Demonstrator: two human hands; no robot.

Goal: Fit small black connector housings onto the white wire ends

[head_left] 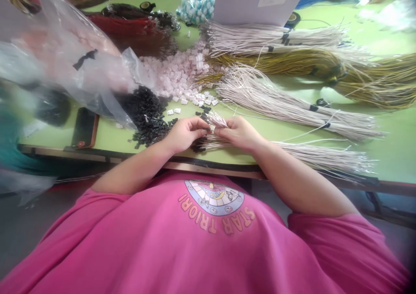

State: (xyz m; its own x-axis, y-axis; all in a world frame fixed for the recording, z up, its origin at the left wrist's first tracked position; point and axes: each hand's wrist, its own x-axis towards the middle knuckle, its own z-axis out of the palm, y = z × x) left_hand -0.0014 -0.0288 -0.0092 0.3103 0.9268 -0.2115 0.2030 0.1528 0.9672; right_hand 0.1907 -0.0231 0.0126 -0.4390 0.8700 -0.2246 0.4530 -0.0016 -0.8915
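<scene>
My right hand is closed around a bunch of white wires, whose ends stick out past the thumb and fingers toward the left. Thumb and fingertips of my left hand are pinched together at those wire ends; what lies between them is too small to make out. Small black pieces are heaped just left of my left hand, and a few more lie under the fingertips. More white wires lie along the table's front edge, beneath my right forearm.
Pale connector housings are piled behind the hands. Bundled white wires and yellow-brown wires stretch across the right. On the left are a clear plastic bag, a dark flat object and dark red wires. A grey box stands behind.
</scene>
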